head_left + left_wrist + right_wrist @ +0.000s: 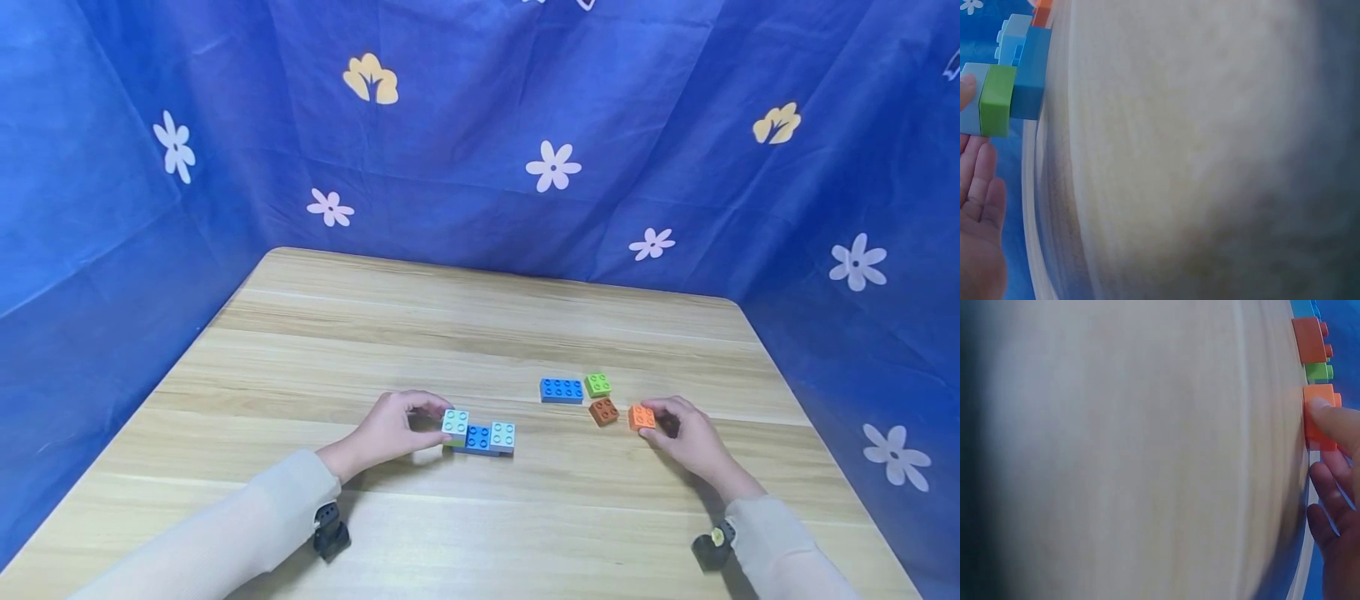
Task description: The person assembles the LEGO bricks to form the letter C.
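Note:
My left hand pinches a pale blue brick between thumb and fingers. That brick sits on a green brick, which stands on one end of a long blue brick. A second pale blue brick is on the blue brick's other end. To the right, my right hand pinches an orange brick with thumb and fingers, at or just above the tabletop. Nearest to it lies a brown-orange brick, studs up.
Behind the brown-orange brick are a lime green brick and another long blue brick, loose on the wooden table. A blue patterned curtain surrounds the table at the back and sides.

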Motion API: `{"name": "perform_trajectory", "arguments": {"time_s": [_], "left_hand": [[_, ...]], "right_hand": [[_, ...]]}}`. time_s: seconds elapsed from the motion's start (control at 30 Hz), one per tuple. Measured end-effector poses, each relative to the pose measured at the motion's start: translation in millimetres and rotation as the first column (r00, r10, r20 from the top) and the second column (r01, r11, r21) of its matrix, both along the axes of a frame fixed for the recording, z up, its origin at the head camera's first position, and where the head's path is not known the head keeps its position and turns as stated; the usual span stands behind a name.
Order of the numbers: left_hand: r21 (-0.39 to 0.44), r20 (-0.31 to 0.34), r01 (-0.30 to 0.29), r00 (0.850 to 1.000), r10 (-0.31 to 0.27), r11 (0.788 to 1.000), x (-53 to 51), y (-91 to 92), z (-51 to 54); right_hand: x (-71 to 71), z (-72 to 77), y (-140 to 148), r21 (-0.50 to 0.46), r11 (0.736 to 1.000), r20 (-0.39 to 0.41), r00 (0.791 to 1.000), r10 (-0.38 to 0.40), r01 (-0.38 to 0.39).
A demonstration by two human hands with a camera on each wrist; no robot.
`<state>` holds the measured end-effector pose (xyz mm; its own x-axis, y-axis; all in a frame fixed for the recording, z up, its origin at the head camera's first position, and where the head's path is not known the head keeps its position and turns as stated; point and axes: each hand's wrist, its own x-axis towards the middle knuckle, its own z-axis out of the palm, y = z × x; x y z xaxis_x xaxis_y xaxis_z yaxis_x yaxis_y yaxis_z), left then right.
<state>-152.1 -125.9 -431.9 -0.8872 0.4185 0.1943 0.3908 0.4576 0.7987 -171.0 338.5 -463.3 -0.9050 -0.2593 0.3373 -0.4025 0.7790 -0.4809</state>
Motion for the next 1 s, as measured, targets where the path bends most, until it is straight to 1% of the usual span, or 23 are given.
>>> {"name": "perform_trajectory", "arguments": {"time_s": [0.1, 0.3, 0.47, 0.67, 0.77, 1.0], "left_hand": [[0.000, 0.008, -0.002, 1.000, 0.002, 1.000, 0.4, -0.4, 0.2], [-0.007, 0.010, -0.003, 1.000, 0.003, 1.000, 1.3, -0.5, 2.1], [-0.010, 0.011, 0.000, 1.000, 0.001, 1.000, 1.9, -0.2, 3.0], [-0.007, 0.006, 0.006, 1.000, -0.006, 1.000, 1.3, 0.2, 2.0], [0.000, 0.006, 0.008, 1.000, -0.008, 1.000, 0.6, 0.1, 1.2], [0.009, 0.006, 0.011, 1.000, -0.011, 1.000, 0.0, -0.7, -0.2]], "right_hand": [[0.2, 1.8, 0, -0.033, 0.999, -0.003, 1.000, -0.017, 0.017], [0.3, 8.7, -4, -0.097, 0.993, -0.042, 0.997, -0.068, 0.064], [0.0, 13.9, -16, -0.169, 0.984, -0.071, 0.995, -0.070, 0.057], [-0.5, 14.9, -37, -0.246, 0.969, -0.085, 0.996, -0.032, 0.011], [0.1, 15.5, -51, -0.273, 0.962, -0.079, 0.997, 0.008, -0.029], [2.5, 18.2, -88, -0.276, 0.956, -0.052, 0.994, 0.094, -0.105]]}}
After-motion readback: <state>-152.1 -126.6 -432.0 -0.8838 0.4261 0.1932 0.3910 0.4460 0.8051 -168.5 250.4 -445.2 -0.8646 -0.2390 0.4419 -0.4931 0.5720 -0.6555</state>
